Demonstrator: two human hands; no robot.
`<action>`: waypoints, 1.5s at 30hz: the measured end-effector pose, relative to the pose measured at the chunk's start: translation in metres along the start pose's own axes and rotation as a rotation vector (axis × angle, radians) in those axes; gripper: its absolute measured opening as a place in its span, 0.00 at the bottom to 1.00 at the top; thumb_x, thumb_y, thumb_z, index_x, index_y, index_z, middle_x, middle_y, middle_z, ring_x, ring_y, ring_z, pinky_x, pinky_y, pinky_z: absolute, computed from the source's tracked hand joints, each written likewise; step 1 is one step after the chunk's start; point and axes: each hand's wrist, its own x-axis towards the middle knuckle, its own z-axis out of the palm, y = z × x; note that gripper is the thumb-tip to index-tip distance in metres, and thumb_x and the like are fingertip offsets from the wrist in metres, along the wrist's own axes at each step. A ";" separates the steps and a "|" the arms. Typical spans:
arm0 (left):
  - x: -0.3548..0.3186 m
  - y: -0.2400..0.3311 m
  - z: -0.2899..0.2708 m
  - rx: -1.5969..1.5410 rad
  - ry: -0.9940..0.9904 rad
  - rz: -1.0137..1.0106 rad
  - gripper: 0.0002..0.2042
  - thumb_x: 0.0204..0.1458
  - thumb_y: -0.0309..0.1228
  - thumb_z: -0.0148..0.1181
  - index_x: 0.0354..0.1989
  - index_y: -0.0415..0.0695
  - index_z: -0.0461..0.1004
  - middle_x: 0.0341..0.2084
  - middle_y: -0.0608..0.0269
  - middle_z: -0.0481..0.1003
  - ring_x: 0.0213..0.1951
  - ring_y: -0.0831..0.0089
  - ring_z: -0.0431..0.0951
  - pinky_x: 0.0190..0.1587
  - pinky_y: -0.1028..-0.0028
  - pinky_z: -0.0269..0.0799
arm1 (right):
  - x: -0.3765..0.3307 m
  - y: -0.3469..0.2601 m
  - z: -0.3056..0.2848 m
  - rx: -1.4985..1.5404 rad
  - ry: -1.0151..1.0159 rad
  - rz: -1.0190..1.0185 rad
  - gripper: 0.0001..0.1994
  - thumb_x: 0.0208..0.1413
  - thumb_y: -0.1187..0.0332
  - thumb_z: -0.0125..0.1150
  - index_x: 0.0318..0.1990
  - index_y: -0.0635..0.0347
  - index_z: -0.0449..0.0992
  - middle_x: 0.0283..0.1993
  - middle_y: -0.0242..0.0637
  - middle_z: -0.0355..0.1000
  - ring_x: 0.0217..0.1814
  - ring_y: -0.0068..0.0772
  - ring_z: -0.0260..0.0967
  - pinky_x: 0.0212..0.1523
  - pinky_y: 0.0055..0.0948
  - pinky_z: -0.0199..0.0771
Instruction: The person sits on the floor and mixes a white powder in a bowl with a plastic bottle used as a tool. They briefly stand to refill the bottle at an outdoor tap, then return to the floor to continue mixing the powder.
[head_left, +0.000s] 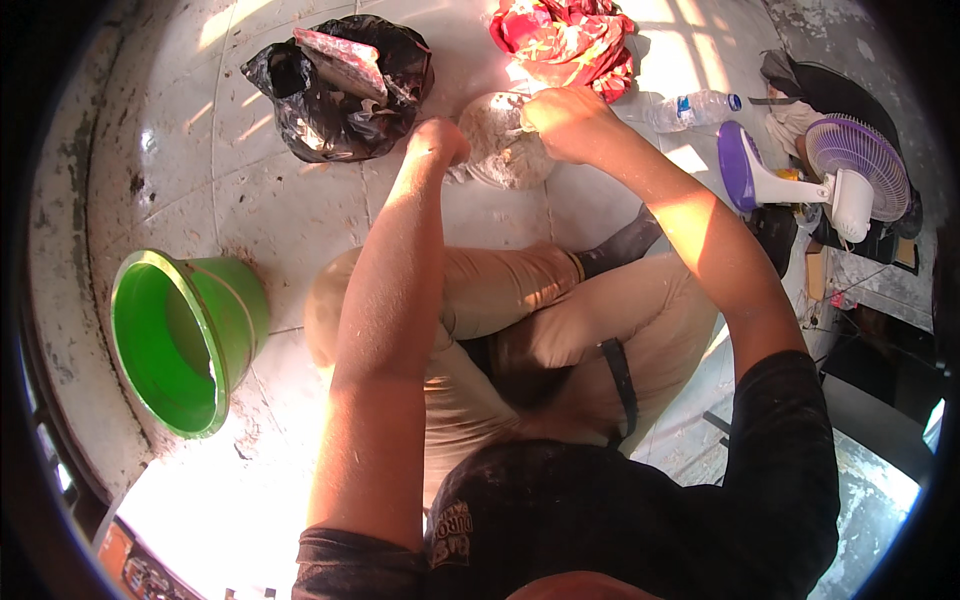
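On the tiles ahead of my crossed legs is a rounded, whitish, crumpled bag [507, 150], seemingly clear plastic, with a pale, crumbly mass in it. My left hand [440, 142] is closed at its left edge, the fingers curled down and mostly hidden. At its upper right edge, my right hand [562, 122] is closed too, fingers pinched on the rim. Just left of my left hand sits a black plastic bag [335, 125] with a reddish, pale-smeared flat piece [345, 65] on top. Beyond my right hand lies a bunched red patterned cloth [570, 45].
A green bucket [240, 300] lies tipped at the left, its mouth toward me. To the right are a clear plastic bottle [690, 110] on its side and a purple-and-white fan [850, 195]. Dark cloth [850, 85] lies behind the fan. Crumbs and stains mark the tiled floor [250, 205].
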 end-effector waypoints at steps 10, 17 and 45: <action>0.026 -0.014 0.011 0.096 0.017 0.070 0.17 0.41 0.34 0.70 0.40 0.42 0.88 0.43 0.47 0.85 0.47 0.56 0.88 0.52 0.62 0.82 | -0.032 -0.030 0.036 -0.199 0.163 -0.051 0.08 0.57 0.70 0.61 0.38 0.59 0.85 0.40 0.44 0.80 0.50 0.49 0.80 0.41 0.42 0.84; 0.024 -0.030 0.009 0.122 0.113 0.147 0.19 0.45 0.38 0.71 0.41 0.36 0.86 0.39 0.43 0.85 0.43 0.55 0.88 0.49 0.58 0.83 | -0.107 -0.008 0.095 0.218 0.053 -0.016 0.35 0.54 0.72 0.65 0.72 0.58 0.65 0.57 0.47 0.70 0.59 0.49 0.73 0.50 0.45 0.81; -0.472 -0.323 0.211 -0.283 1.109 -0.370 0.29 0.54 0.34 0.74 0.62 0.39 0.71 0.56 0.42 0.72 0.61 0.43 0.72 0.64 0.53 0.69 | -0.254 0.120 -0.159 0.338 0.890 0.386 0.10 0.56 0.71 0.72 0.37 0.62 0.73 0.23 0.33 0.68 0.24 0.19 0.61 0.28 0.28 0.65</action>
